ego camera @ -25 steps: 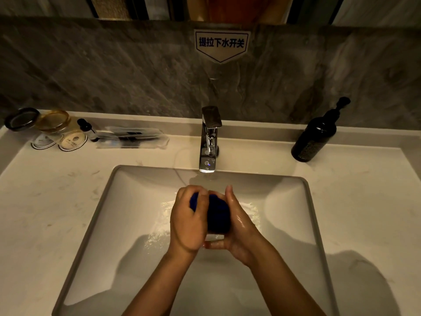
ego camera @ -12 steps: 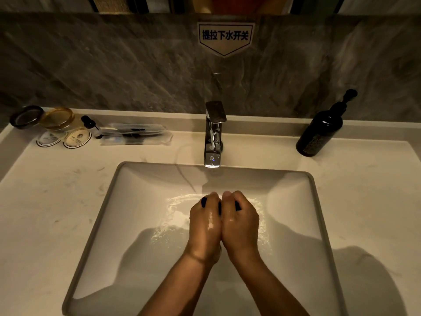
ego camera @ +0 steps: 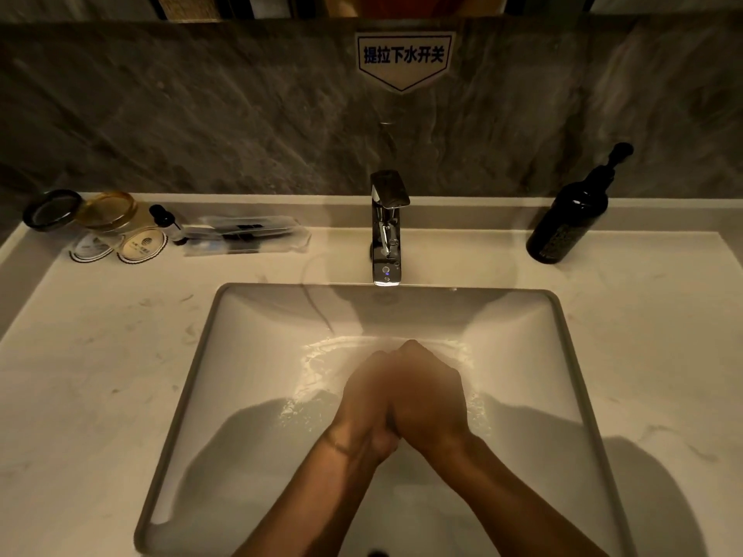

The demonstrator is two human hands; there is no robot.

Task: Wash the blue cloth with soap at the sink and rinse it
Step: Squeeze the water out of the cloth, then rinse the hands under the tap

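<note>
Blue cloth isn't visible at all: both hands are pressed together over the sink basin, w/ nothing blue showing between them, so its look, long axis and which way it points can't be told, nor whether it's inside the clasp.

Left hand and right hand are clasped palm to palm, knuckles up, fingertips pointing away from the body toward the tap. Right hand lies partly over the left. Hands are slightly blurred. Can't tell what, if anything, they're clamped on.

Under and just beyond the hands, wet streaks and ripples of water spread on the white basin floor. Forearm shadows fall left & right of the wrists.

Straight ahead of the fingertips, chrome tap stands at the basin's far edge. Far right of the hands, dark pump bottle on the pale counter. Far left, by the back wall: jars, round labels, clear-wrapped packets. Above the tap, a sign w/ Chinese text on the grey stone wall.
</note>
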